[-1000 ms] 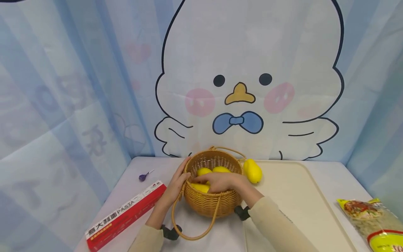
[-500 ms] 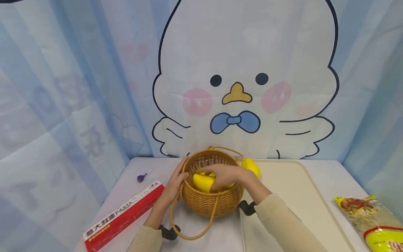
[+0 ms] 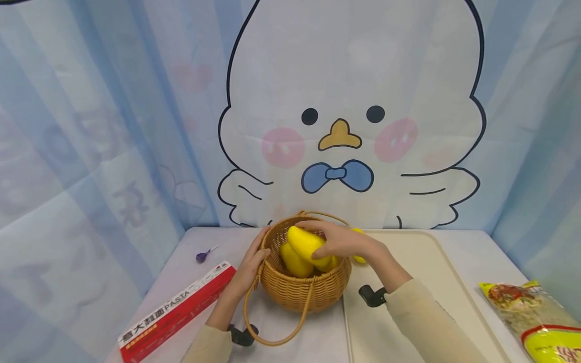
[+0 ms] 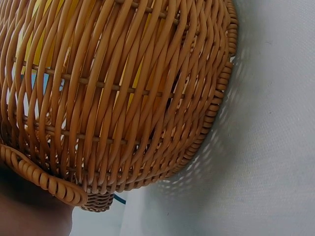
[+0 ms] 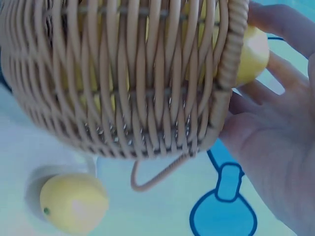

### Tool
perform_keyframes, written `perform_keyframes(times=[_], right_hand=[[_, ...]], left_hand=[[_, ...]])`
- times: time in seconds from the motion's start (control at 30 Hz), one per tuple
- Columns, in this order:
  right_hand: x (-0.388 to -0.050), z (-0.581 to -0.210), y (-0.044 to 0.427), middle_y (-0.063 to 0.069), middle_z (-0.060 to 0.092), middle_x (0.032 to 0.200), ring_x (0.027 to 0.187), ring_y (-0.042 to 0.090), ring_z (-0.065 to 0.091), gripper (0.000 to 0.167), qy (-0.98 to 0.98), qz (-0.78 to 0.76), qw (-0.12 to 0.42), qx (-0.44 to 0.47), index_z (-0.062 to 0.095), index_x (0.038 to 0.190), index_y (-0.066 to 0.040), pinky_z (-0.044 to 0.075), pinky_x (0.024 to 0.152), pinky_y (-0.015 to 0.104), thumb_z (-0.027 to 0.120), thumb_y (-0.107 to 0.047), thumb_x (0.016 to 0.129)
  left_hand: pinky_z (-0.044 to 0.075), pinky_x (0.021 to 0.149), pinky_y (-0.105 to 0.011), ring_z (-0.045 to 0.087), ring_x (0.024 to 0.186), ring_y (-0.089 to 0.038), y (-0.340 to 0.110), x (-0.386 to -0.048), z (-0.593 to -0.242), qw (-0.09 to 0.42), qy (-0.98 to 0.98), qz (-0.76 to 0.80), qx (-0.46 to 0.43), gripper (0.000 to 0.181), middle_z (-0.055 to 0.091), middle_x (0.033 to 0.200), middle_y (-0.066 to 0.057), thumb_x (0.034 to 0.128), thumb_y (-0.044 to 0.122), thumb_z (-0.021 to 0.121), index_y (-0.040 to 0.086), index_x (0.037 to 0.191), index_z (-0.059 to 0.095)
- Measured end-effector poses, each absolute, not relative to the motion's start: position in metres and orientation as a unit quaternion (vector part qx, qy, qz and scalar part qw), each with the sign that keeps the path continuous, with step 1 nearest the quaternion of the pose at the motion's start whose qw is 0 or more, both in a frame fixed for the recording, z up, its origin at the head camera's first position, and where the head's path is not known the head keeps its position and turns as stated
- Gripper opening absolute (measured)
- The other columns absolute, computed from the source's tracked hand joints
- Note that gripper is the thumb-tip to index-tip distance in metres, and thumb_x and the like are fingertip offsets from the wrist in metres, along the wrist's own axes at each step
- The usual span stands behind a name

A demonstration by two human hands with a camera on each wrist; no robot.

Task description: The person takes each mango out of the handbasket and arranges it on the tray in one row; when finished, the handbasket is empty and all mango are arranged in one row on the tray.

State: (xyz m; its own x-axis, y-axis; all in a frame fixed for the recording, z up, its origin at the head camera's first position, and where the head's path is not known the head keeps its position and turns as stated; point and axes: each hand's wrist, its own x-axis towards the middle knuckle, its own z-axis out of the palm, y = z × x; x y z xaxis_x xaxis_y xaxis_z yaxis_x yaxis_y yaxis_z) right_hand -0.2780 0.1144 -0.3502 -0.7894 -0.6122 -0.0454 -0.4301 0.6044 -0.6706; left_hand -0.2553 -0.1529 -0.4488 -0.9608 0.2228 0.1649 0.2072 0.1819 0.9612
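A wicker basket (image 3: pixel 305 292) with yellow fruit (image 3: pixel 295 261) inside stands at the middle of the table. The left hand (image 3: pixel 248 269) grips its left rim, thumb over the edge; in the left wrist view the woven wall (image 4: pixel 123 98) fills much of the picture. At the basket's mouth the right hand (image 3: pixel 340 239) holds a long yellow fruit (image 3: pixel 305 243), raised above the others. The right wrist view shows the right hand (image 5: pixel 280 103) with fingers curled round that fruit (image 5: pixel 253 54) beside the rim.
Another yellow fruit (image 3: pixel 359 258) lies on the beige tray (image 3: pixel 426 282), right behind the basket. A red pasta box (image 3: pixel 177 315) and a purple lollipop (image 3: pixel 202 256) lie to the left. At the far right is a food packet (image 3: pixel 535 317). A printed curtain (image 3: pixel 345 75) hangs behind the table.
The right hand has moved up and to the right from inside the basket, lifting the long yellow fruit to the mouth. The left hand has stayed on the rim.
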Motion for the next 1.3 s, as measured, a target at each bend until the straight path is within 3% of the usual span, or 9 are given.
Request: perform_keyframes(times=[0.17,0.33,0.67,0.87,1.13,1.3], right_hand=[[-0.282,-0.348,0.126,-0.004,0.041,0.157,0.134,0.025,0.048,0.078,0.875,-0.358,0.1,-0.309,0.039,0.151,-0.035,0.045,0.109,0.049,0.072,-0.018,0.083],[-0.282,-0.345,0.139,0.001,0.045,0.153,0.126,0.032,0.056,0.078,0.869,-0.394,0.084,-0.289,0.037,0.152,-0.037,0.052,0.099,0.048,0.072,-0.02,0.084],[-0.286,-0.342,0.161,0.002,0.043,0.154,0.122,0.033,0.058,0.075,0.854,-0.442,0.048,-0.27,0.035,0.152,-0.036,0.054,0.097,0.047,0.071,-0.025,0.088],[-0.287,-0.338,0.174,0.002,0.043,0.154,0.123,0.033,0.057,0.075,0.86,-0.442,0.034,-0.253,0.034,0.153,-0.034,0.055,0.096,0.047,0.071,-0.023,0.089],[-0.291,-0.349,0.201,0.016,0.039,0.155,0.121,0.039,0.057,0.078,0.887,-0.418,-0.013,-0.196,0.032,0.156,-0.03,0.055,0.093,0.051,0.07,-0.024,0.089],[-0.294,-0.361,0.215,0.02,0.037,0.156,0.123,0.043,0.055,0.078,0.892,-0.418,-0.013,-0.171,0.03,0.157,-0.029,0.058,0.088,0.049,0.069,-0.023,0.089]], left_hand=[[0.015,0.124,-0.057,0.016,0.155,-0.021,-0.153,-0.256,-0.448,0.001,0.768,0.624,0.143,0.056,0.02,0.165,0.011,0.1033,0.023,0.037,0.039,0.155,0.024],[0.015,0.125,-0.056,0.016,0.155,-0.02,-0.153,-0.256,-0.447,0.0,0.768,0.623,0.146,0.058,0.021,0.164,0.011,0.1034,0.022,0.037,0.031,0.158,0.023],[0.016,0.124,-0.057,0.018,0.154,-0.021,-0.155,-0.257,-0.451,-0.003,0.769,0.622,0.148,0.056,0.02,0.165,0.013,0.1033,0.024,0.038,0.047,0.152,0.024],[0.015,0.124,-0.057,0.018,0.154,-0.021,-0.155,-0.258,-0.452,-0.005,0.769,0.622,0.146,0.056,0.02,0.165,0.013,0.1026,0.027,0.038,0.045,0.153,0.024],[0.015,0.124,-0.058,0.018,0.154,-0.022,-0.154,-0.257,-0.453,-0.003,0.77,0.622,0.143,0.058,0.02,0.164,0.013,0.1022,0.027,0.039,0.037,0.157,0.023],[0.016,0.124,-0.058,0.018,0.154,-0.022,-0.154,-0.257,-0.452,-0.002,0.77,0.621,0.142,0.056,0.02,0.164,0.013,0.1022,0.028,0.039,0.044,0.154,0.024]])
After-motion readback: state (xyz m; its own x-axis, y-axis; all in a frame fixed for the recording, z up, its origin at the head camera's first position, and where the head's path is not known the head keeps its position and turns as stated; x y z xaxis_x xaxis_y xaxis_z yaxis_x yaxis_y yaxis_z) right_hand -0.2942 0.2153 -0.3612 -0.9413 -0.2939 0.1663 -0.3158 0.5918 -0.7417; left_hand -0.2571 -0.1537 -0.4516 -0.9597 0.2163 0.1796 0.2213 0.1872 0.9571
